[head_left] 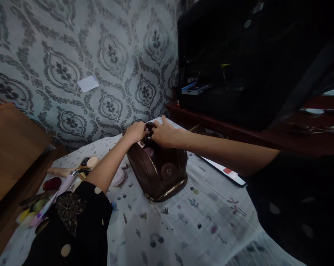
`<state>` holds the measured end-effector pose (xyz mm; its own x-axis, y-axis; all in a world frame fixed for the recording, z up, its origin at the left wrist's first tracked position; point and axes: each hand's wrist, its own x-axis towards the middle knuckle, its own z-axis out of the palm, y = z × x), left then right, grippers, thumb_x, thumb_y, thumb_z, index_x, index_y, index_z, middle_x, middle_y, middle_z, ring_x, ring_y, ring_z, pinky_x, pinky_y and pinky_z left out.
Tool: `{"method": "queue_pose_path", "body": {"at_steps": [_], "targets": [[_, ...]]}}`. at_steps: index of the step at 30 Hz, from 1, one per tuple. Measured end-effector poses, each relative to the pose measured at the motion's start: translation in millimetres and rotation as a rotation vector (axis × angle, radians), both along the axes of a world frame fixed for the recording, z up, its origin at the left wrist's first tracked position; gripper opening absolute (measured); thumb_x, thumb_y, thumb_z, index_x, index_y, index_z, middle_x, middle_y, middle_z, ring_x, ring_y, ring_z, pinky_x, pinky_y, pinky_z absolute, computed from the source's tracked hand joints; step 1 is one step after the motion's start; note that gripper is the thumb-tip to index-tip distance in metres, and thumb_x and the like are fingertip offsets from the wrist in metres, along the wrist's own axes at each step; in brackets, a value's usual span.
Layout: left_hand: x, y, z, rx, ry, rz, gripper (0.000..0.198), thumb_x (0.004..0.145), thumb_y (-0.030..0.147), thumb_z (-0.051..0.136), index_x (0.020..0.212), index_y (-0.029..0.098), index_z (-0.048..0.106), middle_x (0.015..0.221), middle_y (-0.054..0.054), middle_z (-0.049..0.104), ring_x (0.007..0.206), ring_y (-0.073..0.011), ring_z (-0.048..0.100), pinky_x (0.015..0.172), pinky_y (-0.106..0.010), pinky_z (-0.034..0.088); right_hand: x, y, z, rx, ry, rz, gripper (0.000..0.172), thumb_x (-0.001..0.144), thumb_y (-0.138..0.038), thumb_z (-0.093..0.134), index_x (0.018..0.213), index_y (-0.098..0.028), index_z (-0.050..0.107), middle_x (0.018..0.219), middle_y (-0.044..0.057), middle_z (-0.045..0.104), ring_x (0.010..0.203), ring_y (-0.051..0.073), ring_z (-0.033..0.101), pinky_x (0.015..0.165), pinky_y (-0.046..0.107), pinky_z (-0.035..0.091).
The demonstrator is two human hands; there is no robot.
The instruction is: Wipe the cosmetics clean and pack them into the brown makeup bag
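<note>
A dark brown, smooth leather-like bag with a gold-toothed zipper (169, 190) sits near the middle of a white cloth printed with small plants and rainbows (153, 225). It is boxy with rounded corners, and its top is unzipped, the mouth facing up. Its long axis runs from far to near, the near end angled a little to the right.

Inside, a round brown flap with a metal snap (168, 170) shows at the near end, and a rounded purplish item (149, 152) lies farther back on the left. The rest of the interior is too dark to read.

Both bare hands are at the far end of the mouth: the left grip (137, 132) over the left rim, the right grip (164, 133) just to its right, its thumb raised. The left fingers curl downward; what either grip is clamped on, if anything, I cannot tell. A small shiny piece (147, 137) shows between them.

Left of the bag lie a round, pale, clear-edged compact (118, 178), a slim lilac handle (67, 183) and a glossy dark red oval (52, 183). On the right, a flat white panel with a black edge (224, 170) extends beneath the right forearm.
</note>
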<state>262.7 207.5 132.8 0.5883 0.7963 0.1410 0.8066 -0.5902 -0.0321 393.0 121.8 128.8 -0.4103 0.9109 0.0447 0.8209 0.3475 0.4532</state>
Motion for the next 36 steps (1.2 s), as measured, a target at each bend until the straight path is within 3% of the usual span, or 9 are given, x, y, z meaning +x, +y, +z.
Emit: {"method": "queue_pose_path", "body": {"at_steps": [15, 20, 25, 29, 36], "targets": [[-2, -12, 9.0, -0.003, -0.023, -0.055, 0.022, 0.084, 0.030, 0.066, 0.100, 0.016, 0.071, 0.097, -0.013, 0.074, 0.096, -0.0264, 0.068, 0.085, -0.033, 0.051, -1, -5, 10.1, -0.042, 0.057, -0.024, 0.041, 0.094, -0.017, 0.044, 0.130, -0.020, 0.063, 0.129, 0.013, 0.065, 0.122, 0.034, 0.050, 0.100, 0.058, 0.032], [-13, -23, 18.3, 0.021, -0.087, -0.115, 0.021, 0.087, 0.027, 0.061, 0.104, 0.017, 0.069, 0.101, -0.009, 0.072, 0.100, -0.0253, 0.065, 0.089, -0.034, 0.049, -3, -5, 11.7, -0.057, 0.125, -0.033, 0.037, 0.090, -0.014, 0.047, 0.120, -0.018, 0.068, 0.123, 0.015, 0.067, 0.120, 0.035, 0.051, 0.101, 0.060, 0.032], [-44, -41, 21.8, 0.151, -0.266, -0.167, 0.026, 0.092, 0.022, 0.053, 0.115, 0.014, 0.063, 0.114, -0.009, 0.067, 0.108, -0.0234, 0.061, 0.098, -0.035, 0.045, -4, -5, 12.4, -0.060, 0.141, -0.042, 0.031, 0.090, -0.015, 0.047, 0.111, -0.017, 0.071, 0.122, 0.016, 0.067, 0.120, 0.036, 0.051, 0.100, 0.060, 0.033], [-76, -53, 7.0, 0.193, -0.356, -0.109, 0.024, 0.092, 0.021, 0.050, 0.112, 0.015, 0.061, 0.111, -0.009, 0.065, 0.108, -0.0236, 0.060, 0.099, -0.036, 0.046, -5, -8, 14.6, -0.056, 0.157, -0.049, 0.032, 0.089, -0.013, 0.048, 0.111, -0.017, 0.071, 0.122, 0.015, 0.068, 0.119, 0.035, 0.052, 0.099, 0.058, 0.033], [-141, -54, -49.0, 0.090, -0.425, 0.018, 0.025, 0.092, 0.030, 0.048, 0.110, 0.018, 0.060, 0.108, -0.009, 0.063, 0.102, -0.0239, 0.061, 0.093, -0.039, 0.051, -5, -11, 17.8, -0.067, 0.157, -0.056, 0.029, 0.091, -0.015, 0.049, 0.108, -0.014, 0.072, 0.119, 0.017, 0.068, 0.116, 0.035, 0.054, 0.096, 0.057, 0.035]]}}
